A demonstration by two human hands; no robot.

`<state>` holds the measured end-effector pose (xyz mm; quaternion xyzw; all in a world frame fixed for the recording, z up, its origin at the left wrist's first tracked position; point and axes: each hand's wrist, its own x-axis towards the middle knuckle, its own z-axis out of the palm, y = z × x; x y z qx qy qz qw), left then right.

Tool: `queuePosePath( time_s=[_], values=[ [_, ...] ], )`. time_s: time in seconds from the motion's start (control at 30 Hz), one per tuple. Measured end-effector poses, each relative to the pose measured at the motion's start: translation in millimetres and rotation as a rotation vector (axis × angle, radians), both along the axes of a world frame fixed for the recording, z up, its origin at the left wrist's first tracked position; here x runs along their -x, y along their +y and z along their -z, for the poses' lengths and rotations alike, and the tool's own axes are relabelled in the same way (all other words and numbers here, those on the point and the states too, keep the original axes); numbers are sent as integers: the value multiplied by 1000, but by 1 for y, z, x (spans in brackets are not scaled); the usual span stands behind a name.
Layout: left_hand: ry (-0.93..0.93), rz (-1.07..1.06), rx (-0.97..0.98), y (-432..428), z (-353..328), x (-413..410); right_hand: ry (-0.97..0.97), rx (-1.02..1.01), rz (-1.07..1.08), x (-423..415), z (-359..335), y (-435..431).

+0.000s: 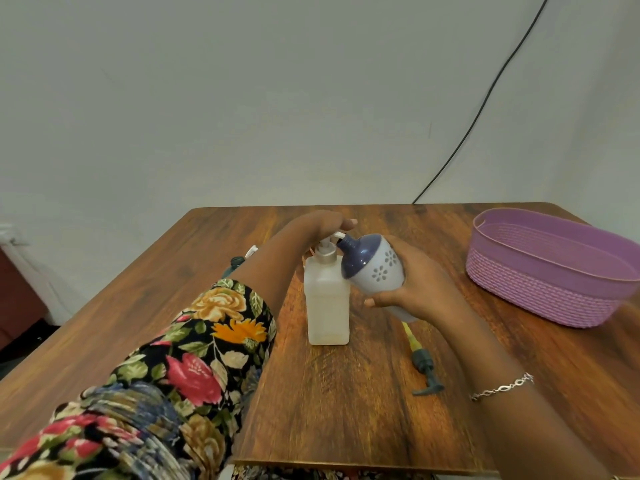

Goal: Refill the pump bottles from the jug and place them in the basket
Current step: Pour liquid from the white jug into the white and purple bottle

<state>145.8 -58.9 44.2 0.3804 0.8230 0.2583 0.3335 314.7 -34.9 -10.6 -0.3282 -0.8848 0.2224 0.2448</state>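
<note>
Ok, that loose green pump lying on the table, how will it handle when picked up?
The loose green pump is probably light and head-heavy, since its dark head looks bulkier than its thin tube. That tube may flex and swing. Its yellowish coating suggests soap residue, so it could be slippery and drip on the wooden table.
</note>
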Motion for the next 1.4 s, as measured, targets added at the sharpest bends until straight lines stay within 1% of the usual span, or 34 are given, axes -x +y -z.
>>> queuePosePath(
  time_s=[0.07,0.17,0.3,0.33,0.4,0.47,0.57,0.67,0.73,0.83,0.9,1.07,1.13,1.23,1.33,1.4],
  values=[
    [-27,-24,34,2,0,1,5,7,-4,0,1,0],
    [-9,-2,36,3,-3,2,9,14,1,2,1,1],
    [110,68,-23,1,-2,-2,9,4,8,4,0,2],
    [159,94,-14,0,-1,-3,11,3,9,5,0,2],
    [192,120,-7,-1,0,-3,18,1,6,7,-1,1],
    [168,129,-18,-1,-2,-2,16,4,-2,7,-1,0],
    [40,46,-14,-3,-5,3,8,11,1,6,-1,0],
    [9,2,21,-3,-4,4,17,16,-7,5,-1,-1],
    [32,18,10,-3,-4,3,18,12,-5,5,-1,-1],
    [182,93,-5,-3,-3,-2,19,0,1,6,0,0],
    [199,89,-7,-1,-3,-3,19,-5,9,7,1,0],
    [3,10,-6,-3,-5,2,12,4,-1,6,0,2],
    [-24,-2,-1,-3,-6,1,22,8,-9,7,0,1],
    [8,21,-16,-2,-6,0,32,16,-1,7,1,1],
    [108,43,-35,0,-2,-1,5,0,12,7,1,2],
    [141,36,-61,4,3,0,4,-1,17,8,0,2]
  ],
)
